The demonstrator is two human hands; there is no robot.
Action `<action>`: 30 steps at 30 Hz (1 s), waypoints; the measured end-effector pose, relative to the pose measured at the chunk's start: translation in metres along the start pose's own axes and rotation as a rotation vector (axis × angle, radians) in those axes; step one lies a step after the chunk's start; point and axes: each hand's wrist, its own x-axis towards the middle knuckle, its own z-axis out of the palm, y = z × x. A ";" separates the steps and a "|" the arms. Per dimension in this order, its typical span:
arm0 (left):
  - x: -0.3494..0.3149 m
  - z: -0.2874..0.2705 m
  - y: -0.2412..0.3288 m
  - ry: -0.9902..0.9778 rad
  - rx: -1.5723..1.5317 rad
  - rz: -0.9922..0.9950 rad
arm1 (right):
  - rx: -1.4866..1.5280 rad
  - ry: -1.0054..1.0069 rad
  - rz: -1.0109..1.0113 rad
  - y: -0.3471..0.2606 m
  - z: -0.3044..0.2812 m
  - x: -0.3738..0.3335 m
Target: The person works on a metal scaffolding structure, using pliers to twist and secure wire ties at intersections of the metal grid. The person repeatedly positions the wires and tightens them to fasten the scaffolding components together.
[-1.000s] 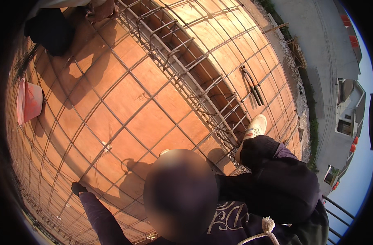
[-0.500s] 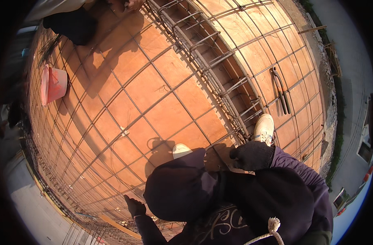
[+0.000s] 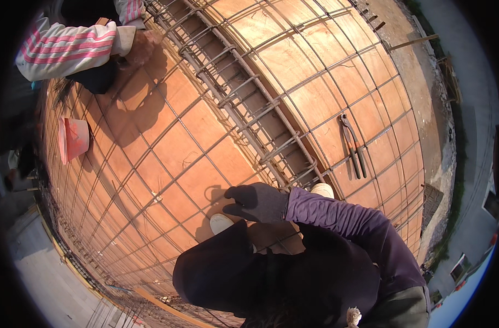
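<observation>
Currently our right hand, in a dark glove, hangs just above the rebar grid with the fingers loosely curled and slightly apart; nothing is clamped in it. We cannot tell whether the fingertips touch a bar or only hover over it. The purple sleeve runs back from the hand to the lower right. Our left hand is not in view; it is either out of frame or behind our own dark clothing, which fills the lower middle.

Just below the right hand sits one white shoe toe, and a second toe shows just past the sleeve; the rest of both shoes is covered. The grid lies over orange-brown form boards. A beam cage of closer-set bars runs diagonally from the top middle down toward the right hand, ending near the second toe.

Well apart to the right, long-handled cutters lie on the grid with the handles close together. At far left a pink bucket lies on its side. At top left another person's arm in a pink-striped sleeve reaches to the grid; their hand is blurred and what it holds is hard to make out.
</observation>
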 end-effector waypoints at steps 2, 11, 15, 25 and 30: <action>0.018 -0.028 0.052 -0.014 0.078 0.181 | -0.005 -0.128 0.086 0.009 0.008 0.030; 0.007 -0.056 0.135 -0.088 0.269 0.354 | 0.702 -0.324 0.389 -0.002 0.048 0.121; -0.009 -0.041 0.119 -0.131 0.302 0.305 | 1.223 -0.221 0.463 -0.006 0.054 0.130; -0.019 -0.003 0.117 -0.198 0.399 0.342 | 1.321 -0.105 0.338 0.010 0.042 0.079; -0.004 0.005 0.126 -0.188 0.433 0.473 | 1.281 0.248 0.086 0.035 -0.015 0.037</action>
